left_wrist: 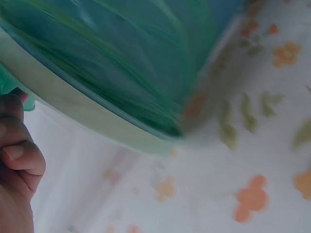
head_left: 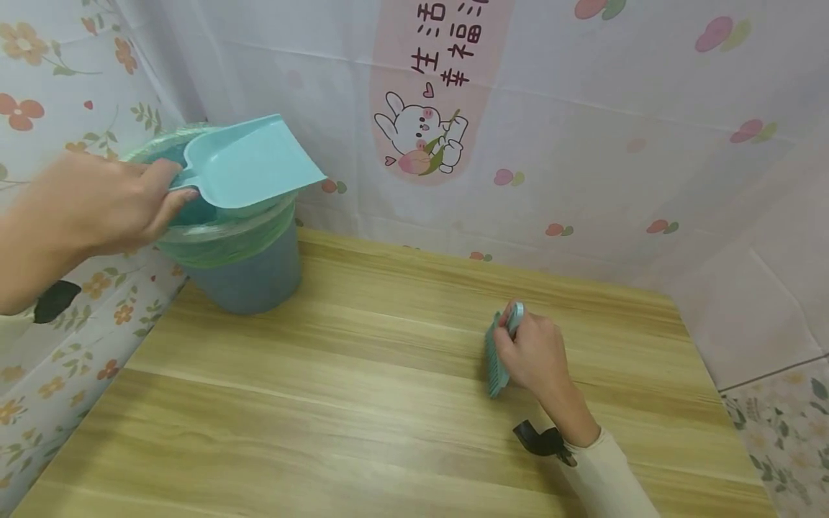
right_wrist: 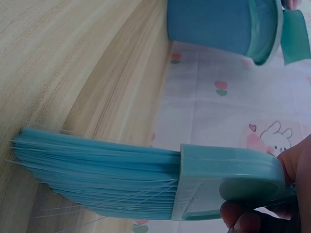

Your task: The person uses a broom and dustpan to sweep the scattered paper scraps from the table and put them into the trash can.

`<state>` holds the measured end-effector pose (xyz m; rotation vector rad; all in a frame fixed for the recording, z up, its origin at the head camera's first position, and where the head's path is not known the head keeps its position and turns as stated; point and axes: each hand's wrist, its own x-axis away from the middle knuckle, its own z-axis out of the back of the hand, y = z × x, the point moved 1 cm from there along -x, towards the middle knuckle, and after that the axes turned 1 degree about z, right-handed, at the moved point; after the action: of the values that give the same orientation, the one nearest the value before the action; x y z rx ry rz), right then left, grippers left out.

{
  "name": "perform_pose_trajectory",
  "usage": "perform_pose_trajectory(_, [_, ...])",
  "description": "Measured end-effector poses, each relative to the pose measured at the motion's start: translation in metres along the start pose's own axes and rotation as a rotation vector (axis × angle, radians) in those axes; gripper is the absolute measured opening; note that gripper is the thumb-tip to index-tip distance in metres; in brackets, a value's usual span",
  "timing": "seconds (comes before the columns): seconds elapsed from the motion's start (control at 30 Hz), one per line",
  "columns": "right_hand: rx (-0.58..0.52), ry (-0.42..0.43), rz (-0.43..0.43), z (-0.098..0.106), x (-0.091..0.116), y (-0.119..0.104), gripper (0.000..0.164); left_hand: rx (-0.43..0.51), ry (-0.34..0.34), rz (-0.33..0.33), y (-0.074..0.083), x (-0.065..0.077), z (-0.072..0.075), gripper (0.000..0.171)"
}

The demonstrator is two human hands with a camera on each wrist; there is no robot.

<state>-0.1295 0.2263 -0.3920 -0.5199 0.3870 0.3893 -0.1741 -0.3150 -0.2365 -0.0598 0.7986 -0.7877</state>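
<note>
My left hand (head_left: 123,198) grips the short handle of a light blue dustpan (head_left: 249,162) and holds it over the mouth of a blue bin (head_left: 255,277). A green plastic liner (head_left: 259,241) is folded over the bin's rim. In the left wrist view, curled fingers (left_wrist: 22,153) show beside the lined bin. My right hand (head_left: 534,352) holds a teal hand brush (head_left: 497,360) by its handle. In the right wrist view, the blue bristles (right_wrist: 102,172) reach down to the wooden tabletop (right_wrist: 73,73), their tips at or close to the surface.
The bin stands at the back left corner of the wooden table (head_left: 388,432). Behind it hangs a white cloth (head_left: 311,93) with a printed rabbit and tulip. Flowered cloth (head_left: 116,331) covers the left side, and pale panels (head_left: 764,288) stand at the right.
</note>
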Motion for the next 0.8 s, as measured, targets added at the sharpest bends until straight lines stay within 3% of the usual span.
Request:
perform_pose_trajectory(0.27, [-0.006,0.002,-0.003,0.001,0.000,0.000,0.017,0.086,0.032,-0.148,0.035,-0.025,-0.010,0.065])
perform_pose_trajectory(0.53, [-0.014,0.005,-0.006,0.002,0.001,0.000,0.016,0.190,0.016,-0.209,0.072,-0.041,-0.027,0.065])
perform_pose_trajectory(0.8, [-0.009,0.001,-0.021,0.002,0.001,-0.001,0.018,0.293,-0.100,-0.229,0.110,-0.051,-0.045,0.061])
